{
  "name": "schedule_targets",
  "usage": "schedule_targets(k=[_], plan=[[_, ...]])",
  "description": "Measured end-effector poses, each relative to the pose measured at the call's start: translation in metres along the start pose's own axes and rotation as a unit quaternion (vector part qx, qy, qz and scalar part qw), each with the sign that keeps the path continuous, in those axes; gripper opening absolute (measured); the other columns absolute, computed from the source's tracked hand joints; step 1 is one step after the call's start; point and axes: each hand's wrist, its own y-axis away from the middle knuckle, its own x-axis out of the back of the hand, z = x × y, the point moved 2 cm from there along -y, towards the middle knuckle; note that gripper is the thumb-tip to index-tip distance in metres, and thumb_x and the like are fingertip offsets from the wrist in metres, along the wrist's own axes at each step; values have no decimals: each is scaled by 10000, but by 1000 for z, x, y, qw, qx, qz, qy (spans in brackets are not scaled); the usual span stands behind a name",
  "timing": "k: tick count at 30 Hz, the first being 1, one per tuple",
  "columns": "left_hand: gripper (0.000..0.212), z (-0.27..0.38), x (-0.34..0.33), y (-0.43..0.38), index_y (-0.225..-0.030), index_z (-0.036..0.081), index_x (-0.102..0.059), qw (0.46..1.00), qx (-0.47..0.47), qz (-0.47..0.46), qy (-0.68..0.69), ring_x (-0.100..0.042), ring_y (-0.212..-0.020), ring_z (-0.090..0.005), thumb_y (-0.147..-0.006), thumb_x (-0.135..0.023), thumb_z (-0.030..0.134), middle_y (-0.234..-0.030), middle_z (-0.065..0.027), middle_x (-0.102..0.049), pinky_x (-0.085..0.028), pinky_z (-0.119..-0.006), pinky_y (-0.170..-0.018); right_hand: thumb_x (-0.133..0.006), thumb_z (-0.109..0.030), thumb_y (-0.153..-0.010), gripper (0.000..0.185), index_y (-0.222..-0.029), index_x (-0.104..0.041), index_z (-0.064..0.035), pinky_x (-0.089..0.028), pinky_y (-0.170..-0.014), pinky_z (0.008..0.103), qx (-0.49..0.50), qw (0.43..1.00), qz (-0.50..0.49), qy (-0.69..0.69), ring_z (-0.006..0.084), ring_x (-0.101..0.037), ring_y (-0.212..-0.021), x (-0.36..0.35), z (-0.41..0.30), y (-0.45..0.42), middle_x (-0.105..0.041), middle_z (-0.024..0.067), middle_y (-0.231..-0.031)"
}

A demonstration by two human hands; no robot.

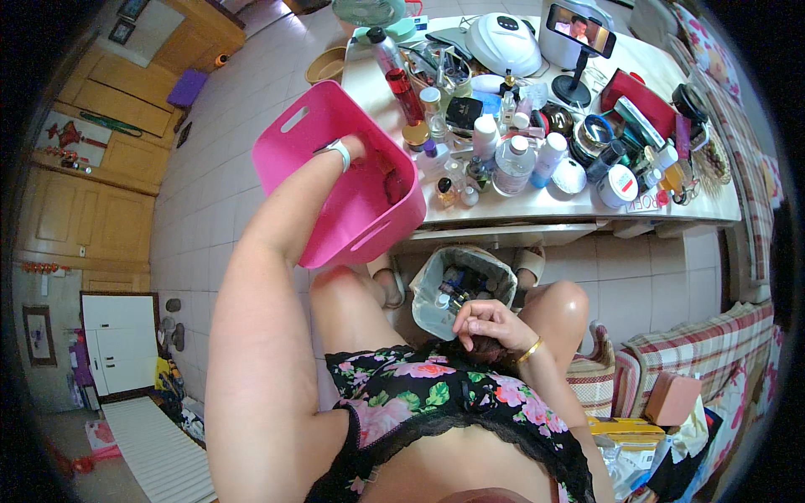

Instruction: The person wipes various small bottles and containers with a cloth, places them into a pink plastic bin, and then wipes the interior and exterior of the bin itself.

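A pink plastic basket (314, 151) with slotted handles tilts against the left end of the table. My left hand (360, 148) is down inside it, a pale-banded watch at the wrist. Shadow hides the fingers, beside a small dark thing (393, 182) at the basket's inner wall. My right hand (494, 324) is over my lap, fingers curled, a gold bracelet on its wrist. Beneath its palm is a dark brown rounded thing (484, 349); whether the hand grips it cannot be told. Just beyond stands a lined waste bin (431, 308) with several small bottles inside.
Cosmetic bottles and jars crowd the table (560, 210), among them a clear bottle (514, 166) and a tall bottle of red liquid (402, 88). Behind them are a white nail lamp (503, 44) and a phone on a stand (580, 30). Right stands a plaid-covered seat (698, 339).
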Motion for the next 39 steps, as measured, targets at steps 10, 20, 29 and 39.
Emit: schedule_targets(k=[10, 20, 29, 39], plan=[[280, 74, 71, 62, -983, 61, -736, 999, -20, 43, 14, -681, -901, -366, -803, -663, 264, -954, -221, -697, -542, -443, -804, -596, -226, -982, 232, -1035, -637, -3, -471, -703, 244, 15, 999, 32, 9, 95, -609, -735, 6, 0, 5, -634, 29, -787], [299, -7, 157, 160, -1098, -5, -649, 800, 99, 449, 387, -686, -873, -276, -888, -666, 207, -944, -182, -704, -541, -367, -767, -591, -224, -990, 233, -1055, -634, -4, -475, -703, 243, 19, 999, 26, 19, 89, -609, -746, 3, 3, 9, -640, 27, -788], [249, 141, 306, 147, -1035, -13, -651, 843, -152, 432, 281, -687, -889, -205, -872, -691, 171, -940, -152, -706, -536, -340, -777, -593, -213, -990, 220, -1049, -641, -6, -476, -697, 241, 13, 1000, 15, 23, 81, -601, -742, 0, 4, 4, -631, 15, -824], [213, 167, 313, 49, -982, 34, -730, 895, -95, 399, 173, -690, -865, -322, -831, -680, 174, -918, -173, -715, -536, -419, -796, -597, -195, -984, 215, -1034, -635, 10, -477, -714, 251, 19, 999, 36, 21, 97, -598, -746, 2, 8, 12, -622, 31, -823]])
